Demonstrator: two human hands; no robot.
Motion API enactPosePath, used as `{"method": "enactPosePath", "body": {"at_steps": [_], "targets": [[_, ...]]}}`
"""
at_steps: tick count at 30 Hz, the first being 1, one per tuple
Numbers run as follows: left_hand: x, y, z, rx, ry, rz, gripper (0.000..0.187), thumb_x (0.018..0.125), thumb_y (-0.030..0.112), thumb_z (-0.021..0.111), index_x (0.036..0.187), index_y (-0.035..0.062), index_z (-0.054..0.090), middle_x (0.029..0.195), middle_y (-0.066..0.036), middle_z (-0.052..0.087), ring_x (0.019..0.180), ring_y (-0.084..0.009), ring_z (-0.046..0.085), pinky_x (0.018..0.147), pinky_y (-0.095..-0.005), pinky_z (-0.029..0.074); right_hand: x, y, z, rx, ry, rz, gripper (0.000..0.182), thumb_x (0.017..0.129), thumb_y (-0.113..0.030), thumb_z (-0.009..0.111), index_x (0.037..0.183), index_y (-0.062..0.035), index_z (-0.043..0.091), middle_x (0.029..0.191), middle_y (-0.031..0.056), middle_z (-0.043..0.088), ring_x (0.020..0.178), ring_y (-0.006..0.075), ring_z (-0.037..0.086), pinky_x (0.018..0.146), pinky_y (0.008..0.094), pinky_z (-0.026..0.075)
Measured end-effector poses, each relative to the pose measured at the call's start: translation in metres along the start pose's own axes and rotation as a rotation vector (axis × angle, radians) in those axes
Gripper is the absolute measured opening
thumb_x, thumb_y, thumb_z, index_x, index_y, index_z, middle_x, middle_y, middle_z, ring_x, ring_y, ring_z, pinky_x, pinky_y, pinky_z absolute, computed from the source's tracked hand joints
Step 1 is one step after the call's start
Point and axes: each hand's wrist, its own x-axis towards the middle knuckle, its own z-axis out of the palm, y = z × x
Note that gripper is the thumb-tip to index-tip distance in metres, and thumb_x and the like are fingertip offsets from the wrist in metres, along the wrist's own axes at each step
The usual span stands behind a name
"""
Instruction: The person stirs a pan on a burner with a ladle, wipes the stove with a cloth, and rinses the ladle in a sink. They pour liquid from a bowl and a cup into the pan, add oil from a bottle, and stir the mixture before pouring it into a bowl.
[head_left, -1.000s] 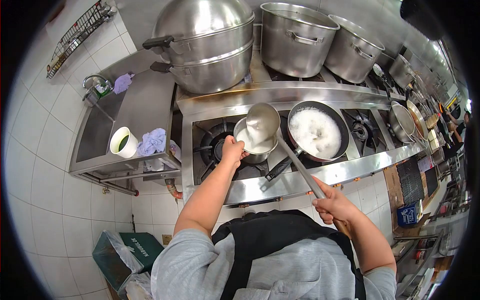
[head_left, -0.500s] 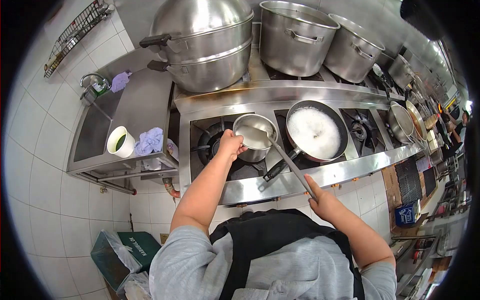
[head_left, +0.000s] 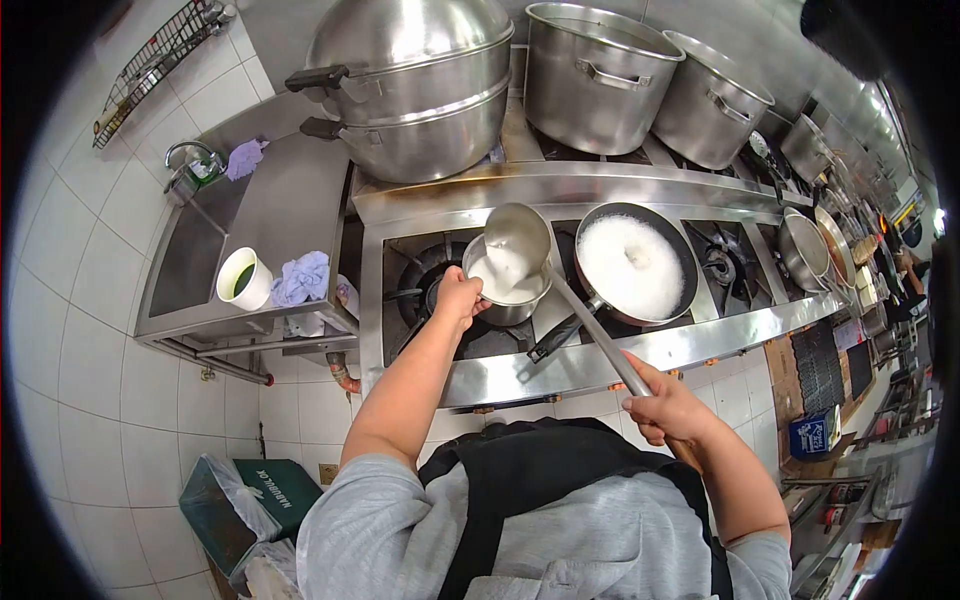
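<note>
My left hand (head_left: pixel 458 296) grips the near rim of a small steel pot (head_left: pixel 503 288) that holds white liquid on the left burner. My right hand (head_left: pixel 665 408) holds the long handle of a steel ladle (head_left: pixel 517 238). The ladle bowl is raised and tilted above the pot, and white liquid runs from it into the pot. Just right of the pot stands a dark frying pan (head_left: pixel 634 264) full of white foaming liquid.
A stacked steamer (head_left: pixel 415 85) and two tall stock pots (head_left: pixel 598 72) stand at the back of the stove (head_left: pixel 560 360). A white cup (head_left: pixel 245 280) and a blue cloth (head_left: pixel 302 280) lie on the steel sink counter at left. More pans sit at right. A bin (head_left: pixel 240 500) stands below.
The ladle dipped into the pot half a second ago and has risen again, now tilted and pouring white liquid back. My left hand stays on the pot's rim.
</note>
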Motion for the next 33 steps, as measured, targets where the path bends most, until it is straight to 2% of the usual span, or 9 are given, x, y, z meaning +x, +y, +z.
{"method": "enactPosePath", "body": {"at_steps": [3, 5, 6, 8, 11, 15, 20, 26, 33], "targets": [[0.005, 0.005, 0.001, -0.022, -0.001, -0.036, 0.023, 0.075, -0.003, 0.056, 0.083, 0.0117, 0.039, 0.070, -0.004, 0.047, 0.054, -0.0138, 0.047, 0.052, -0.0311, 0.052, 0.000, 0.009, -0.002, -0.347, 0.137, -0.053, 0.074, 0.089, -0.008, 0.054, 0.151, -0.0228, 0.015, 0.064, 0.0029, 0.052, 0.046, 0.0158, 0.050, 0.045, 0.0325, 0.041], [0.006, 0.010, 0.002, -0.026, -0.006, -0.053, 0.023, 0.076, -0.003, 0.056, 0.084, 0.0110, 0.039, 0.070, -0.004, 0.047, 0.054, -0.0135, 0.048, 0.053, -0.0313, 0.053, 0.019, 0.030, -0.012, -1.044, 0.368, -0.809, 0.075, 0.088, -0.011, 0.055, 0.150, -0.0236, 0.016, 0.075, 0.0154, 0.065, 0.063, 0.0307, 0.064, 0.059, 0.0421, 0.050], [0.007, 0.013, 0.002, -0.029, -0.009, -0.072, 0.023, 0.076, -0.003, 0.056, 0.085, 0.0104, 0.039, 0.071, -0.004, 0.047, 0.054, -0.0131, 0.048, 0.054, -0.0314, 0.054, 0.016, 0.029, -0.011, -1.042, 0.370, -0.811, 0.075, 0.088, -0.011, 0.055, 0.150, -0.0236, 0.016, 0.075, 0.0154, 0.065, 0.063, 0.0307, 0.064, 0.059, 0.0421, 0.050], [0.008, 0.018, 0.004, -0.031, -0.009, -0.069, 0.023, 0.076, -0.003, 0.056, 0.085, 0.0103, 0.039, 0.070, -0.005, 0.048, 0.054, -0.0140, 0.049, 0.052, -0.0322, 0.054, 0.008, 0.020, -0.002, -1.098, 0.418, -0.369, 0.077, 0.086, -0.013, 0.056, 0.150, -0.0232, 0.015, 0.086, 0.0267, 0.065, 0.081, 0.0414, 0.065, 0.075, 0.0465, 0.051], [0.008, 0.022, 0.007, -0.005, -0.024, -0.066, 0.024, 0.075, -0.003, 0.056, 0.085, 0.0100, 0.038, 0.070, -0.005, 0.048, 0.054, -0.0138, 0.049, 0.052, -0.0321, 0.055, 0.012, 0.015, 0.005, -1.276, 0.464, -0.200, 0.075, 0.086, -0.014, 0.055, 0.150, -0.0238, 0.015, 0.084, 0.0303, 0.062, 0.078, 0.0440, 0.062, 0.074, 0.0486, 0.051], [0.007, 0.019, 0.011, 0.034, -0.063, -0.035, 0.024, 0.075, -0.003, 0.056, 0.084, 0.0108, 0.039, 0.070, -0.004, 0.048, 0.054, -0.0133, 0.048, 0.053, -0.0309, 0.055, 0.026, 0.022, 0.002, -1.304, 0.429, -0.158, 0.078, 0.086, -0.015, 0.056, 0.150, -0.0231, 0.014, 0.084, 0.0281, 0.064, 0.074, 0.0384, 0.064, 0.071, 0.0451, 0.051], [0.004, 0.008, 0.003, 0.059, -0.027, 0.003, 0.023, 0.075, -0.002, 0.055, 0.083, 0.0117, 0.037, 0.069, -0.005, 0.047, 0.053, -0.0146, 0.048, 0.049, -0.0313, 0.053, 0.010, 0.001, -0.007, -0.156, -0.014, 0.014, 0.074, 0.089, -0.010, 0.052, 0.150, -0.0246, 0.014, 0.065, 0.0033, 0.047, 0.044, 0.0120, 0.042, 0.040, 0.0274, 0.036], [0.007, 0.000, -0.001, -0.017, -0.014, 0.004, 0.023, 0.076, -0.001, 0.055, 0.082, 0.0122, 0.037, 0.068, -0.006, 0.047, 0.050, -0.0151, 0.048, 0.046, -0.0319, 0.052, -0.003, -0.006, 0.000, 0.193, -0.058, 0.055, 0.076, 0.089, -0.004, 0.051, 0.151, -0.0242, 0.013, 0.062, -0.0015, 0.037, 0.040, 0.0081, 0.033, 0.038, 0.0239, 0.028], [0.005, 0.011, -0.004, -0.051, -0.022, -0.042, 0.025, 0.075, -0.003, 0.055, 0.085, 0.0112, 0.037, 0.069, -0.005, 0.047, 0.052, -0.0144, 0.049, 0.048, -0.0315, 0.053, -0.014, 0.008, 0.012, -0.508, 0.227, -0.125, 0.073, 0.090, -0.011, 0.053, 0.151, -0.0256, 0.015, 0.062, 0.0046, 0.052, 0.046, 0.0161, 0.051, 0.045, 0.0305, 0.042]]}}
